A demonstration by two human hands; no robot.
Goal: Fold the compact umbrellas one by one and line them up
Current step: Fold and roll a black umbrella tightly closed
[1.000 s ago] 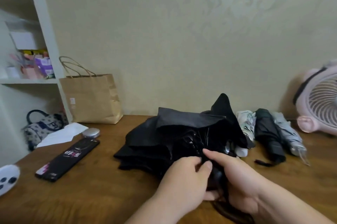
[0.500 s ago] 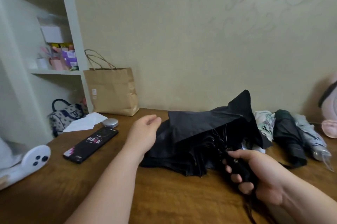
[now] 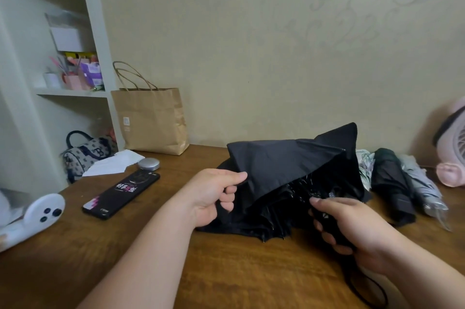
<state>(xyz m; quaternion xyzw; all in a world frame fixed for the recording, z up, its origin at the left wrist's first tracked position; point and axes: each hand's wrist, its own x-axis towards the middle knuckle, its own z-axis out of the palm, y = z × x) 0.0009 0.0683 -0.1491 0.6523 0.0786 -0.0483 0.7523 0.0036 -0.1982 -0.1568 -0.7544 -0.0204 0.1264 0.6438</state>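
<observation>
A black compact umbrella (image 3: 284,165) lies half collapsed on the wooden table (image 3: 239,271), its canopy loose and bunched. My right hand (image 3: 352,228) is closed around its black handle at the near end. My left hand (image 3: 214,193) pinches the left edge of the canopy fabric between thumb and fingers. Behind it to the right, three folded umbrellas lie side by side: a pale patterned one (image 3: 364,168), a dark one (image 3: 392,185) and a grey one (image 3: 422,185).
A brown paper bag (image 3: 151,120) stands against the wall. A black phone (image 3: 120,193), a silver disc (image 3: 148,164) and white papers (image 3: 113,165) lie at the left. A white device (image 3: 37,210) sits at the left edge, a pink fan (image 3: 453,142) at the right, shelves (image 3: 63,57) beyond.
My left hand left the handle area, swung out over the canopy, and now pinches the fabric's left edge. My right hand kept its hold on the handle.
</observation>
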